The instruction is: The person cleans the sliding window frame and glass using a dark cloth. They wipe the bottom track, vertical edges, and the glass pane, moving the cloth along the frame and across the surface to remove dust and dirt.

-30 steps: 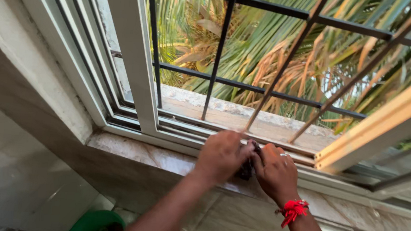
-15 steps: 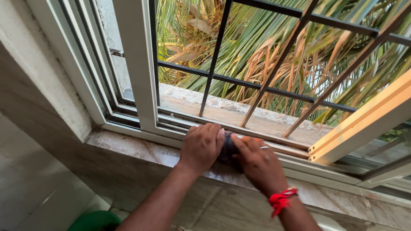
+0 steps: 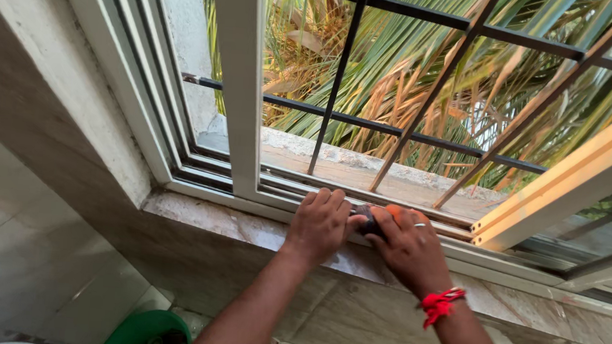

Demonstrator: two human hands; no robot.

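Note:
Both my hands press a dark cloth [image 3: 364, 218] onto the bottom track of a sliding window [image 3: 279, 192]. My left hand [image 3: 320, 225] lies flat with fingers spread over the cloth's left part and the track edge. My right hand [image 3: 407, 245] grips the cloth's right part, a ring on one finger and a red thread band [image 3: 440, 304] at the wrist. A small orange patch [image 3: 394, 210] shows by my right fingers. Most of the cloth is hidden under the hands.
A white window frame post [image 3: 240, 81] rises just left of my hands. Black iron bars [image 3: 341, 74] stand behind the track, with palm leaves outside. An open sash [image 3: 571, 183] angles in at the right. A marble sill [image 3: 244, 229] runs below; a green bucket [image 3: 144, 333] sits on the floor.
Both hands with the cloth slid left along the track, then a little back to the right. The view shifted slightly, and an orange patch now shows by my right fingers.

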